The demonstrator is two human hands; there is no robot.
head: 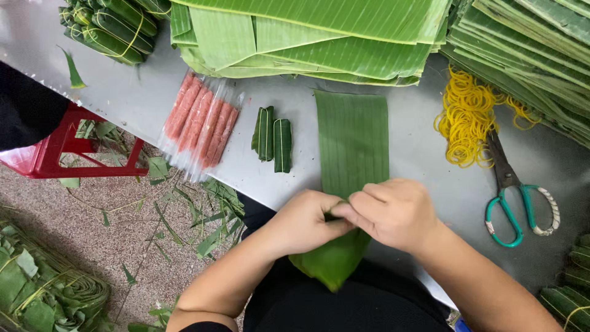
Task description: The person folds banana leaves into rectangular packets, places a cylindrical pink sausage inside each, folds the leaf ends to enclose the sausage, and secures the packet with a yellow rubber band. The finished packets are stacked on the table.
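Observation:
A long strip of banana leaf point(351, 138) lies on the grey table point(135, 92), its near end hanging over the table edge. My left hand point(305, 220) and my right hand point(391, 210) meet over that near end, fingers pinched on the leaf, which is folded under them. What the fold holds is hidden by my fingers. Two small leaf-wrapped rolls point(273, 140) lie just left of the strip. Several pink sausage sticks in clear plastic point(201, 125) lie further left.
Stacks of cut banana leaves point(319, 43) fill the back and the right point(528, 49). A pile of yellow rubber bands point(468, 120) and green-handled scissors point(513, 197) lie to the right. Bundled wrapped rolls point(114, 27) sit at back left. A red stool point(67, 147) stands on the littered floor.

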